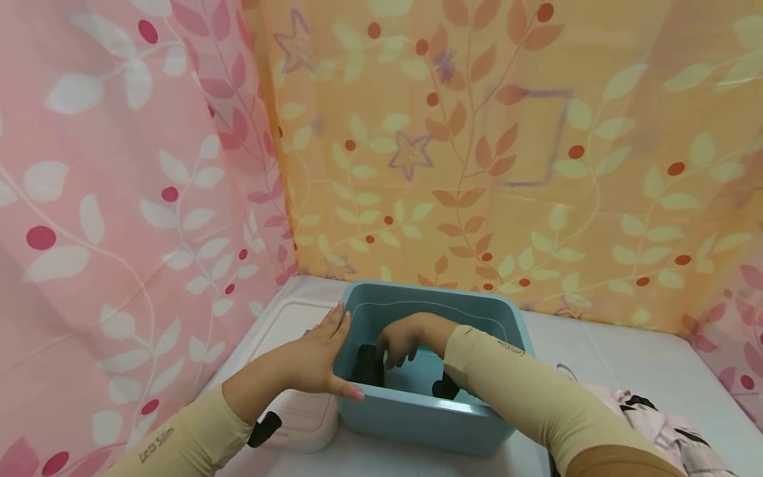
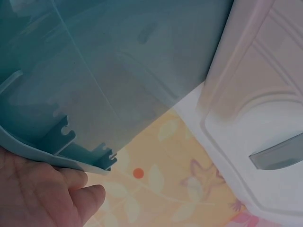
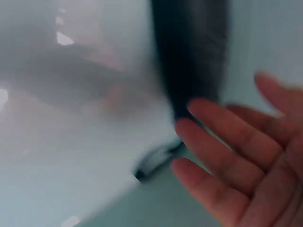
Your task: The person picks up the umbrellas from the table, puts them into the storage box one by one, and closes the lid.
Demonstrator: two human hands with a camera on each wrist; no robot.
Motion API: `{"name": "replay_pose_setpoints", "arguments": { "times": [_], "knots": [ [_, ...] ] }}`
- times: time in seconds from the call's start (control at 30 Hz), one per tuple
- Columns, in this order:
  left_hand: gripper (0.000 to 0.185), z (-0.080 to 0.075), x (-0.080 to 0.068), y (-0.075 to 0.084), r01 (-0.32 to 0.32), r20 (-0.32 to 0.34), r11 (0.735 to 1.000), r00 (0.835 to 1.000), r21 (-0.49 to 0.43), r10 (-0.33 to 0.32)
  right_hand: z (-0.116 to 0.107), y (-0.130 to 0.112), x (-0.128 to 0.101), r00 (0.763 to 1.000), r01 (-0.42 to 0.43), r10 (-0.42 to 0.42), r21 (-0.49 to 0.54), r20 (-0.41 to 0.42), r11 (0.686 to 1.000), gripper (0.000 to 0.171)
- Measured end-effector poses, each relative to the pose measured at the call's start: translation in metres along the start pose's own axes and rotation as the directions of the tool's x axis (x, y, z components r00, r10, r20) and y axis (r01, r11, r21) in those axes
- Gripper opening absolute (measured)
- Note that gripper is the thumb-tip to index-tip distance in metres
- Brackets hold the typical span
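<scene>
The left hand (image 1: 318,354), fingers stretched out, should press steadily on the left edge of the smooth, hard blue bin (image 1: 417,419), while inside its front left corner a long dark thing (image 1: 367,366) with a little loop needs a gentle pinch from the right hand (image 1: 408,339), now loose and holding nothing.
</scene>
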State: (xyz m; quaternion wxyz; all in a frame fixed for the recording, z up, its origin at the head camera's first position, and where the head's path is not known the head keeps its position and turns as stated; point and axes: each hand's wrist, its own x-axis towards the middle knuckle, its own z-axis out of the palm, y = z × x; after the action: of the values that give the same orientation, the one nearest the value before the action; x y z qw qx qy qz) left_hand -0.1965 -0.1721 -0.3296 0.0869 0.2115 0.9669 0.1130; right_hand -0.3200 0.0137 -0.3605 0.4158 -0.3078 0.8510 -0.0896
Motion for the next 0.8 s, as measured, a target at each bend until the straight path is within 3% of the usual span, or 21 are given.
{"name": "replay_pose_setpoints", "arguments": {
  "times": [0.23,0.43,0.67,0.8],
  "knots": [
    [0.129,0.000,-0.001,0.002,0.010,-0.006,1.000,1.000,-0.002,-0.010,-0.035,0.004,-0.030,0.991,0.079,-0.084,-0.057,-0.101,0.995,0.048],
    [0.128,0.002,-0.001,0.003,0.007,-0.001,1.000,1.000,-0.006,-0.007,-0.045,0.004,-0.061,0.967,0.133,-0.140,-0.047,-0.211,0.990,0.048],
    [0.129,0.002,0.001,0.000,0.005,-0.003,1.000,1.000,0.031,-0.005,-0.057,0.011,-0.102,0.949,0.231,-0.222,0.017,-0.225,0.973,0.053],
    [0.129,0.002,0.001,0.000,-0.007,-0.003,0.999,1.000,0.038,0.007,-0.060,0.020,-0.127,0.943,0.217,-0.199,0.039,-0.267,0.975,0.056]
  ]
}}
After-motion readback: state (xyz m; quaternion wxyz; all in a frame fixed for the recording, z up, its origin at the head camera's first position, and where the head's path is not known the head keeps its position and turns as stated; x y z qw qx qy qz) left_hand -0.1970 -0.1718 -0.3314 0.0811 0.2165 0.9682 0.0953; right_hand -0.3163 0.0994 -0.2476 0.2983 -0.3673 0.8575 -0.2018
